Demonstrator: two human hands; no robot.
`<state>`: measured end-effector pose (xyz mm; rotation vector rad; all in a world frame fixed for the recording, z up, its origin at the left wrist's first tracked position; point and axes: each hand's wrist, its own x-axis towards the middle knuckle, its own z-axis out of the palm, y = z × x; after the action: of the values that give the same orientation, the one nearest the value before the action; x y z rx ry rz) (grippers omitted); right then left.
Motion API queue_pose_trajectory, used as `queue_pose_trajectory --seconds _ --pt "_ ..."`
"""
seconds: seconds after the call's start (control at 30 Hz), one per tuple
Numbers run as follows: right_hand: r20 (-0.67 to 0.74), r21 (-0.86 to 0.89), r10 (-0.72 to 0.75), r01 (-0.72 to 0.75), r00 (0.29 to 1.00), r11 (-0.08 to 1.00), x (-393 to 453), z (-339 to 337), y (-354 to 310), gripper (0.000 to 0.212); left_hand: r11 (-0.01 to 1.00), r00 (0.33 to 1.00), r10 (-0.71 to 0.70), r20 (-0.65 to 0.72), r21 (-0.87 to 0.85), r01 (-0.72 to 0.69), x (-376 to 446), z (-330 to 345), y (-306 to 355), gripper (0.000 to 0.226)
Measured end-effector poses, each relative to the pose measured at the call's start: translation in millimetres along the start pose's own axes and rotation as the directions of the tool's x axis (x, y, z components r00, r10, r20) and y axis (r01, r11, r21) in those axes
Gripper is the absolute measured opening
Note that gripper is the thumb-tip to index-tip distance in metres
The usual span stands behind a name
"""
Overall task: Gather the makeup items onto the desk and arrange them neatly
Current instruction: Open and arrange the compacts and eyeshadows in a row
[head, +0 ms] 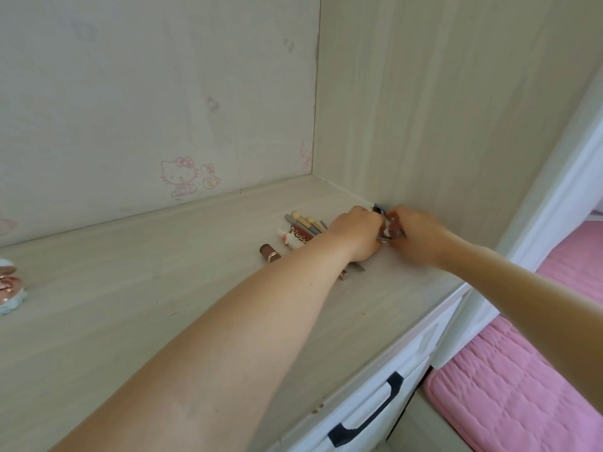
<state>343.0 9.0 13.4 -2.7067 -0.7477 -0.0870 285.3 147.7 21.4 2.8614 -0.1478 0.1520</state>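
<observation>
Here, seen from the person's own head, two bare arms reach forward across a pale wood-grain desk (130, 305) toward its far right corner, where the side panel meets the back wall.

Both hands meet over a small silver metal makeup tool with looped handles (390, 232), perhaps an eyelash curler, though blur makes that uncertain. The left hand (357, 233) curls over its left side; the right hand (416, 236) curls around its right side. Fingers of both look closed on the tool, which sits right between them, close to the side panel.

Just left of the left hand lies a row of slim pencils and tubes with cream and grey caps (305, 223), their long axes running toward the back wall. In front of them rests a small white figurine-shaped item (288, 239), then a brown lipstick tube with a rose-gold band (270, 252), lying on its side, slightly apart.

Judging by position, the left hand is nearer the row, so the tool would most easily be laid parallel beside those pencils.

A pale blue and rose-gold compact (11, 285) sits well apart at the desk's left edge.
</observation>
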Motion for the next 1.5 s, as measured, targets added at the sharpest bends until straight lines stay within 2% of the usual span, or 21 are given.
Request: queue_pose_trajectory --seconds 0.23,0.43,0.53,0.6,0.67,0.73,0.83,0.9,1.03,1.13,1.2,1.27,1.33,1.43,1.5 --pt "-0.042 0.252 -0.032 0.042 0.999 0.967 -14 -15 -11 0.057 0.981 0.996 0.0 -0.091 -0.196 -0.018 -11 -9 -7 0.03" --pt "-0.194 0.53 -0.029 0.13 0.981 0.838 -32 -32 -30 0.052 0.86 0.985 -0.091 -0.146 -0.511 0.003 -39 -26 -10 0.043" --pt "-0.263 0.673 0.053 0.144 0.963 0.725 -41 -38 -48 0.046 0.702 0.974 -0.164 -0.153 -0.712 0.007 -62 -40 -8 0.04" --pt "-0.266 0.804 0.142 0.138 0.953 0.579 -48 -43 -63 0.043 0.584 0.964 -0.212 -0.159 -0.812 -0.005 -80 -51 -4 0.037" --pt "-0.198 0.899 0.187 0.103 0.962 0.426 -56 -48 -80 0.039 0.47 0.944 -0.29 -0.155 -0.883 0.0 -98 -59 -1 0.036" --pt "-0.113 0.939 0.135 0.061 0.984 0.339 -65 -49 -99 0.032 0.32 0.927 -0.36 -0.102 -0.947 0.019 -115 -65 0 0.037" --pt "-0.056 0.962 0.063 0.037 0.996 0.271 -80 -46 -128 0.026 0.106 0.917 -0.397 -0.029 -0.994 0.014 -139 -78 -5 0.039" --pt "-0.052 0.96 0.015 0.046 0.999 0.275 -88 -47 -147 0.02 0.012 0.92 -0.392 -0.007 -1.0 -0.002 -158 -88 -12 0.039" --pt "-0.055 0.938 -0.055 0.07 0.997 0.34 -105 -44 -185 0.02 -0.065 0.931 -0.364 0.023 -0.998 -0.001 -203 -103 -30 0.043" --pt "-0.077 0.91 -0.089 0.106 0.993 0.4 -119 -39 -209 0.018 -0.143 0.943 -0.324 0.07 -0.989 0.024 -236 -113 -44 0.024" --pt "-0.143 0.839 -0.13 0.19 0.981 0.51 -126 -32 -224 0.031 -0.19 0.935 -0.339 0.106 -0.981 0.042 -254 -121 -53 0.013" --pt "-0.224 0.722 -0.205 0.303 0.953 0.621 -134 -31 -233 0.036 -0.251 0.925 -0.354 0.14 -0.967 0.05 -262 -124 -55 0.017" --pt "-0.223 0.633 -0.347 0.406 0.911 0.659 -162 -15 -297 0.037 -0.277 0.904 -0.415 0.099 -0.961 -0.022 -322 -135 -90 0.02" --pt "-0.306 0.492 -0.442 0.538 0.843 0.685 -174 -9 -309 0.035 -0.294 0.899 -0.414 0.145 -0.956 0.018 -338 -136 -95 0.027" --pt "-0.322 0.458 -0.479 0.577 0.817 0.677 -178 -3 -313 0.035 -0.296 0.9 -0.402 0.168 -0.954 0.046 -352 -136 -100 0.033"
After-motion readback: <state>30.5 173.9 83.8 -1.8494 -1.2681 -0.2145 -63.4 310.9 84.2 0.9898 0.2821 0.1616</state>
